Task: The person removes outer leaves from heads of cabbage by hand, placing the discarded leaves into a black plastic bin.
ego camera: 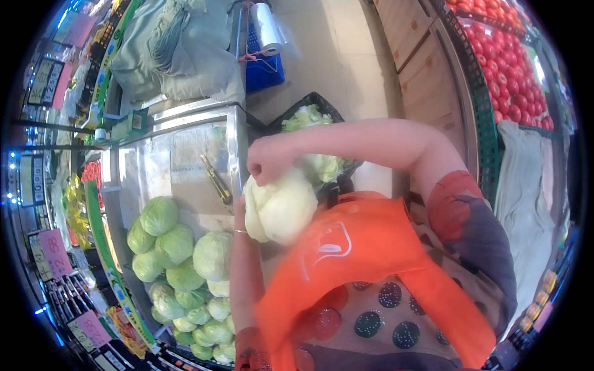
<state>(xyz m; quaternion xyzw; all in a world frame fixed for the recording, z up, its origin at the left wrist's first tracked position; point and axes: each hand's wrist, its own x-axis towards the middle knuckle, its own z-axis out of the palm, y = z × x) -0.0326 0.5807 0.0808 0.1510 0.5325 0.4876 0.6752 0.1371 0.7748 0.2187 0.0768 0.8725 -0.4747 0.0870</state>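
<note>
A pale, smooth cabbage head (287, 208) is held up in front of the orange apron (352, 241), beside the metal counter's edge. My left hand (239, 208) lies along its left side, fingers mostly hidden behind the cabbage, a thin bracelet at the wrist. My right hand (271, 160) reaches across from the right, its curled fingers gripping the cabbage's upper edge, where an outer leaf (251, 199) stands out. Just left of the hands, a yellow and black box cutter (217, 180) rests on the counter. Beyond my right forearm, loose cabbage leaves (308, 118) fill a dark-lined container (315, 98).
Several green cabbages (174, 259) are piled on the counter (234, 139) at left. A cloth (185, 60) covers the stand behind. A plastic bag roll (265, 28) hangs over a blue basket (264, 74). Tomatoes (510, 74) line a raised display at right.
</note>
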